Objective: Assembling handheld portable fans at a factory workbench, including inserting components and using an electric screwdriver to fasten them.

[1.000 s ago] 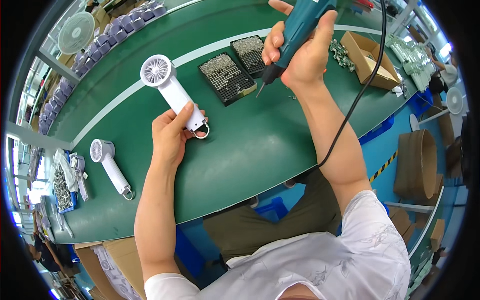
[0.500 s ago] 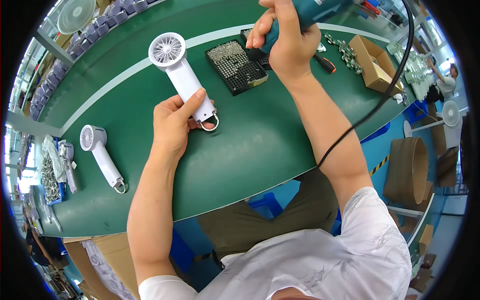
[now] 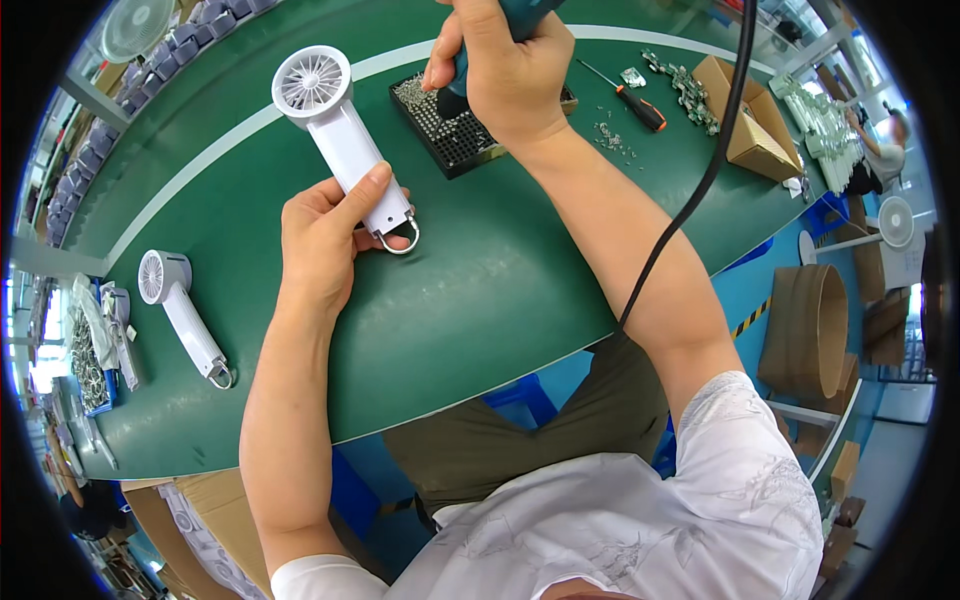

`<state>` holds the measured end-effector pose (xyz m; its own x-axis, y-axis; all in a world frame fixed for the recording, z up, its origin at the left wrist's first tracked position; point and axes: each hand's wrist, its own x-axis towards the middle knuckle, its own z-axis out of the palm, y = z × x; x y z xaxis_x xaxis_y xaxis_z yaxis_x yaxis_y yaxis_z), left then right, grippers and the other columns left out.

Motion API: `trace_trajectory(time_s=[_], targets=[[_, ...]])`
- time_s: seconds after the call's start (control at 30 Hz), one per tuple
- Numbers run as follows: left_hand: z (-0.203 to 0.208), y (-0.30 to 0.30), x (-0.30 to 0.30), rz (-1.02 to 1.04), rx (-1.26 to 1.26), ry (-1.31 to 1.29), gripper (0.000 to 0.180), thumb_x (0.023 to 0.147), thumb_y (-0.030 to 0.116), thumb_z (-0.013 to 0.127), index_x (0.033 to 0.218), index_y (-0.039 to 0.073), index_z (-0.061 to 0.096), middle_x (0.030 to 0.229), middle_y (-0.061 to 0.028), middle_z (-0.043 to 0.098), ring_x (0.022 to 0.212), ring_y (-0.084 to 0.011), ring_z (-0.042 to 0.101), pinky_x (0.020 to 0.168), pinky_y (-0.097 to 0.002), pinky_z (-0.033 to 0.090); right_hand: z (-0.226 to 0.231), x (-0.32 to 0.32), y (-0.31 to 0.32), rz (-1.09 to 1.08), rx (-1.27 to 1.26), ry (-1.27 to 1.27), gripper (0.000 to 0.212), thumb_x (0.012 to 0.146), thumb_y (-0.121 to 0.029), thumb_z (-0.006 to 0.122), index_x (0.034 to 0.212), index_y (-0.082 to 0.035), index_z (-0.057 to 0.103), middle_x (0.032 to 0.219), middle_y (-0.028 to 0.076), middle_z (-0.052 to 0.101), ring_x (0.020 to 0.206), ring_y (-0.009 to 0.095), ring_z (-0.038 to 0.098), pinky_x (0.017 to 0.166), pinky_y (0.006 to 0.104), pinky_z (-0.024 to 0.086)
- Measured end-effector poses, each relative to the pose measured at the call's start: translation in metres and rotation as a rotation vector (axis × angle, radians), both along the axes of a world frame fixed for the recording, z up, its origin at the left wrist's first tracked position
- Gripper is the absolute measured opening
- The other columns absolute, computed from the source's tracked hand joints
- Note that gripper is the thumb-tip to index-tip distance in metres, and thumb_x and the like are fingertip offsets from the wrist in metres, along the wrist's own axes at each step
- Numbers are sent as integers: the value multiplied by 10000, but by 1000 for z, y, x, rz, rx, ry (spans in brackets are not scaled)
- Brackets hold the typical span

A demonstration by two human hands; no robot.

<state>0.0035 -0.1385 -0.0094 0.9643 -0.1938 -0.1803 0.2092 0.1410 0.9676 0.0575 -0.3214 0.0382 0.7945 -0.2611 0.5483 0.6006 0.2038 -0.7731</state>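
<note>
The left hand reaches out, thumb and fingers pinching the bottom of a white hand fan. Its round, spoked head is past the fingertips; its smooth handle ends in a shiny loop beside them. The right hand's bent fingers wrap a blue-green power screwdriver, its dark nose over a black tray full of little holes.

Held a handheld fan in the left hand above the worktable, left of a screw tray. Had a second handheld fan on the worktable farther left. Held an electric screwdriver in the right hand above the tray. Saw loose screws right of the tray, a hand screwdriver just behind them, and a cardboard box farther right.
</note>
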Motion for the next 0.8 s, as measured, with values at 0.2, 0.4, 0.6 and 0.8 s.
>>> trace_trajectory(time_s=[0.2,0.4,0.6,0.8], targets=[[1,0,-1,-5,-1,0,370,930,264,754,999,-89,665,857,-143,703,680,-176,687,548,-289,585,-4,4,2,22,-25,14,310,991,-284,687,819,-32,630,572,25,597,461,105,583,450,249,464],[1,0,0,-5,9,1,373,926,264,758,1014,-88,669,861,-136,704,686,-172,686,553,-291,587,-5,5,4,7,-32,46,322,988,-293,691,815,-28,632,571,24,591,462,111,587,445,250,462],[-1,3,0,-48,33,-17,435,939,317,734,1053,-91,639,920,-160,703,782,-194,713,584,-286,604,-4,5,4,11,-13,66,324,988,-298,690,825,-23,641,571,29,593,461,115,587,446,250,463],[0,0,0,-15,-11,1,360,917,252,768,1007,-85,679,862,-133,705,691,-173,687,547,-293,587,-4,6,3,13,-57,60,344,986,-307,693,792,-30,631,566,24,592,455,109,582,439,247,453]])
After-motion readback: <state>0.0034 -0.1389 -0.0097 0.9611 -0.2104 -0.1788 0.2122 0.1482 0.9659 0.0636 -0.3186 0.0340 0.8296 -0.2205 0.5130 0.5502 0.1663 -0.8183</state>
